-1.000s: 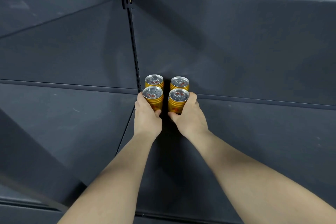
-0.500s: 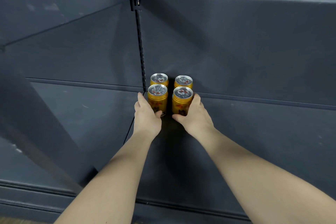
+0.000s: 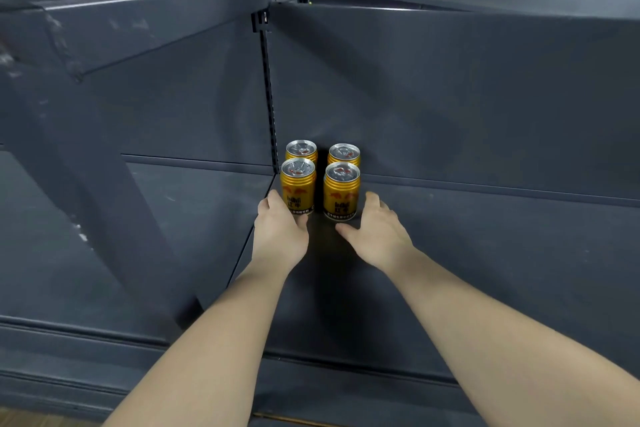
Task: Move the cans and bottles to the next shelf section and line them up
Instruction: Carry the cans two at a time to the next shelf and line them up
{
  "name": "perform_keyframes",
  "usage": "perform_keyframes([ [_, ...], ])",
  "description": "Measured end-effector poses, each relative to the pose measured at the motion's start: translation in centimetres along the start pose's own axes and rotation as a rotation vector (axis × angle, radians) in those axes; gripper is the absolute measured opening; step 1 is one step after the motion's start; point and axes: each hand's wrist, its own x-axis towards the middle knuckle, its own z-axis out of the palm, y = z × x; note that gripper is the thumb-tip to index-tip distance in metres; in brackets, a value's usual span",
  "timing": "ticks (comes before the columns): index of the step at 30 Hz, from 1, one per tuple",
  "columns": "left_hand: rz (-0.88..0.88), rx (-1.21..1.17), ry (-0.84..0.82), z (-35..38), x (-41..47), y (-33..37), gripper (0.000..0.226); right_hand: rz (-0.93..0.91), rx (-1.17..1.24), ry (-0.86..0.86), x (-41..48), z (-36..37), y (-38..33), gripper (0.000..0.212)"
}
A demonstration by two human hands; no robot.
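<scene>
cans (image 3: 341,191) stand two by two on the shelf (image 3: 485,253); left hand (image 3: 280,236) cups the front-left can (image 3: 298,187), right hand (image 3: 377,236) released, fingers spread, just beside.

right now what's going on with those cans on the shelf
A person is arranging gold cans on a dark shelf. Four stand upright in a two-by-two block at the back, just right of the slotted upright. The left hand is at the base of the front left can, thumb against it; whether it grips is unclear. The right hand is open, just clear of the front right can. No bottles in view.
</scene>
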Motion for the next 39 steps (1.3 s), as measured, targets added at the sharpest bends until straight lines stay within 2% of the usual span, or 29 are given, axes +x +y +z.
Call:
perform_keyframes([
  [3, 0.120, 0.135, 0.027, 0.0, -0.8, 0.0, 0.058, -0.043, -0.107, -0.014, -0.4, -0.5, 0.4, 0.076],
  [7, 0.270, 0.277, 0.024, 0.2, -1.9, 0.8, 0.061, -0.073, -0.238, -0.030, -0.5, -1.5, 1.2, 0.083],
  [12, 0.377, 0.400, -0.086, 1.0, -3.0, 1.5, 0.065, -0.077, -0.324, -0.051, -1.0, -2.4, 2.5, 0.083],
  [18, 0.507, 0.422, -0.176, 2.2, -4.1, 3.3, 0.064, -0.061, -0.372, -0.026, -2.5, -3.6, 4.7, 0.074],
  [30, 0.683, 0.515, -0.335, 9.7, -8.1, 12.0, 0.070, 0.166, -0.361, 0.028, -8.4, -10.0, 14.6, 0.071],
  [39, 0.867, 0.500, -0.517, 17.6, -17.4, 20.6, 0.071, 0.418, -0.317, 0.126, -18.2, -16.3, 26.5, 0.069],
])
